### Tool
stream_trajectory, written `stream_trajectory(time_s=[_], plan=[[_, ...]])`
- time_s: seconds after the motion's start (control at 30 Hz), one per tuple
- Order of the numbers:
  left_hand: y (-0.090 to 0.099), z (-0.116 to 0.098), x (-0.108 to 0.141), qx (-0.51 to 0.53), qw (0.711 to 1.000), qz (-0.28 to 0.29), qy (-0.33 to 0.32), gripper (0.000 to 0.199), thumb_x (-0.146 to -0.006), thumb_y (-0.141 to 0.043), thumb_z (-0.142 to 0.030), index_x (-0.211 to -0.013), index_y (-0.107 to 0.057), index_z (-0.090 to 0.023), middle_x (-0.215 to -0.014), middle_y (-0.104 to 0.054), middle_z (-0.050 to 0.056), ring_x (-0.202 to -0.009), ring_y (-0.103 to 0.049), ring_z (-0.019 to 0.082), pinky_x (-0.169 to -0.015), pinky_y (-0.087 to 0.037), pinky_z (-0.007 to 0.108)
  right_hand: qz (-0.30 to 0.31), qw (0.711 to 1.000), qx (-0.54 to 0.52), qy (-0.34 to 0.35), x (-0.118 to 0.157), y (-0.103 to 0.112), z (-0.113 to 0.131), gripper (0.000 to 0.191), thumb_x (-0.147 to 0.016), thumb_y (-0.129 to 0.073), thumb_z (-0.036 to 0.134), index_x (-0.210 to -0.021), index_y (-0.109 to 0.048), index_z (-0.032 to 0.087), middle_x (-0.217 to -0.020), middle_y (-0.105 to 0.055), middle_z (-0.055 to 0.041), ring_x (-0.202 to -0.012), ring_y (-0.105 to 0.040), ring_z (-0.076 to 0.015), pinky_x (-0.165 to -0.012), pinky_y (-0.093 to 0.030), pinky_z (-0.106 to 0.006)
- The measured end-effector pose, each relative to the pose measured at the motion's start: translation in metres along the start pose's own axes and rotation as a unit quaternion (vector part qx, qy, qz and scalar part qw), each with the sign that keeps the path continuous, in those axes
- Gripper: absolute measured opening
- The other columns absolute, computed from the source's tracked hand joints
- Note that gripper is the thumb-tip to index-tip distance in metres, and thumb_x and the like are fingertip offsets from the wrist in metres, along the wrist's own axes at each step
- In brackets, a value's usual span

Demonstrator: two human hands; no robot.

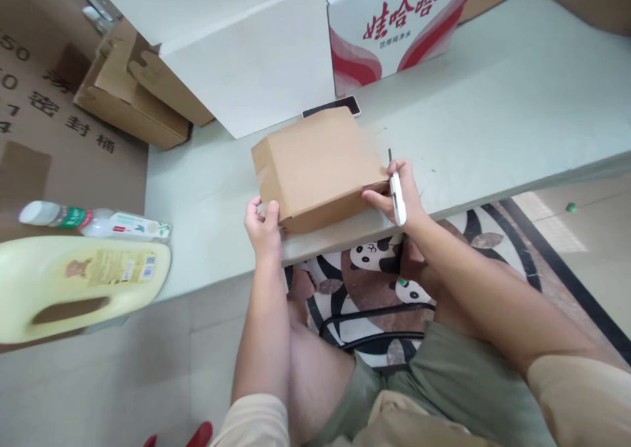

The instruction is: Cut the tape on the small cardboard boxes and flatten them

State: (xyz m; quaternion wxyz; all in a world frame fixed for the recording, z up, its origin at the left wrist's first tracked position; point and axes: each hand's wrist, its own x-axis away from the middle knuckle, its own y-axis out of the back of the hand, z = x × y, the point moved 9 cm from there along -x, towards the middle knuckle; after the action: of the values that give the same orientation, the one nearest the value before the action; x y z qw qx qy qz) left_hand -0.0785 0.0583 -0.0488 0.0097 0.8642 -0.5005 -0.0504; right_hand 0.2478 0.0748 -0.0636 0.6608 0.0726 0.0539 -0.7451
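Observation:
A brown cardboard box lies on the table in front of me, close to its front edge. My left hand grips the box's near left corner, thumb on the side and fingers curled round it. At the near right corner, my right hand is closed on a white utility knife, its dark blade sticking out past the fingers. The thumb of that hand also presses against the box's front side. The underside of the box is hidden.
Behind the box stand a large white box and a red-and-white carton, with a phone at their foot. Cardboard boxes sit at the left. A plastic bottle and a yellow jug lie nearer on the left.

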Motion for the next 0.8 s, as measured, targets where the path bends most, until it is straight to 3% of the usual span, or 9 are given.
stream_trajectory(time_s=[0.1,0.2,0.3,0.4,0.47,0.53,0.63,0.8], plan=[[0.002,-0.003,0.001,-0.044,0.999,-0.007,0.004,0.043,-0.067,-0.079,-0.047,-0.092,-0.063,-0.016,-0.056,-0.052,-0.006,-0.047,-0.042,0.007,-0.046,-0.027,0.019,-0.052,0.998,0.017,0.045,0.005,0.008,0.014,0.052,-0.076,-0.077,0.060,-0.095,-0.042,0.028,-0.067,-0.033,0.0073,-0.051,-0.032,-0.0099,-0.046,-0.031,-0.026],[0.000,-0.004,0.001,-0.015,1.000,0.005,-0.005,0.035,-0.067,-0.075,-0.045,-0.085,-0.064,-0.016,-0.057,-0.053,-0.005,-0.049,-0.044,0.007,-0.047,-0.028,0.019,-0.090,0.994,0.006,0.057,0.008,0.014,0.020,0.042,-0.083,-0.070,0.060,-0.090,-0.046,0.027,-0.064,-0.033,0.0070,-0.051,-0.032,-0.0097,-0.044,-0.030,-0.025],[0.002,-0.003,-0.003,0.053,0.998,0.003,-0.016,0.025,-0.072,-0.065,-0.041,-0.077,-0.065,-0.017,-0.059,-0.055,-0.003,-0.052,-0.049,0.009,-0.052,-0.037,0.020,-0.153,0.986,-0.025,0.063,0.008,0.029,0.022,0.037,-0.081,-0.074,0.054,-0.087,-0.049,0.027,-0.065,-0.037,0.0057,-0.053,-0.035,-0.0102,-0.044,-0.029,-0.025],[-0.005,-0.003,-0.007,0.009,0.998,0.052,-0.040,0.030,-0.066,-0.075,-0.033,-0.092,-0.070,-0.019,-0.086,-0.071,0.003,-0.080,-0.066,0.015,-0.072,-0.051,0.025,-0.216,0.970,-0.080,0.078,0.011,0.051,0.024,0.036,-0.076,-0.077,0.049,-0.081,-0.049,0.026,-0.066,-0.039,0.0046,-0.053,-0.036,-0.0103,-0.044,-0.028,-0.025],[-0.014,0.001,-0.005,-0.041,0.992,0.113,-0.043,0.041,-0.063,-0.081,-0.033,-0.100,-0.070,-0.021,-0.105,-0.074,0.006,-0.097,-0.068,0.020,-0.081,-0.054,0.029,-0.195,0.971,-0.124,0.056,0.009,0.057,0.023,0.037,-0.073,-0.078,0.047,-0.079,-0.048,0.027,-0.065,-0.040,0.0043,-0.052,-0.037,-0.0106,-0.043,-0.029,-0.025],[-0.020,0.007,-0.002,-0.077,0.985,0.151,-0.029,0.035,-0.063,-0.081,-0.039,-0.091,-0.071,-0.020,-0.098,-0.075,0.006,-0.091,-0.068,0.023,-0.075,-0.054,0.032,-0.151,0.976,-0.152,0.026,0.007,0.057,0.023,0.038,-0.072,-0.078,0.047,-0.079,-0.046,0.027,-0.063,-0.041,0.0043,-0.049,-0.039,-0.0111,-0.041,-0.029,-0.026],[-0.020,0.009,0.001,-0.113,0.981,0.152,-0.034,0.027,-0.062,-0.079,-0.040,-0.075,-0.069,-0.018,-0.081,-0.074,0.004,-0.077,-0.066,0.021,-0.067,-0.052,0.031,-0.122,0.979,-0.162,0.006,0.006,0.059,0.027,0.042,-0.069,-0.080,0.047,-0.077,-0.045,0.027,-0.061,-0.041,0.0045,-0.046,-0.038,-0.0105,-0.039,-0.026,-0.026],[-0.017,0.010,-0.005,-0.093,0.985,0.143,-0.037,0.022,-0.062,-0.079,-0.036,-0.070,-0.067,-0.018,-0.072,-0.071,0.002,-0.070,-0.064,0.019,-0.057,-0.049,0.027,-0.105,0.980,-0.170,-0.010,0.007,0.057,0.034,0.039,-0.067,-0.078,0.044,-0.078,-0.045,0.027,-0.057,-0.041,0.0064,-0.043,-0.036,-0.0093,-0.036,-0.024,-0.025]])
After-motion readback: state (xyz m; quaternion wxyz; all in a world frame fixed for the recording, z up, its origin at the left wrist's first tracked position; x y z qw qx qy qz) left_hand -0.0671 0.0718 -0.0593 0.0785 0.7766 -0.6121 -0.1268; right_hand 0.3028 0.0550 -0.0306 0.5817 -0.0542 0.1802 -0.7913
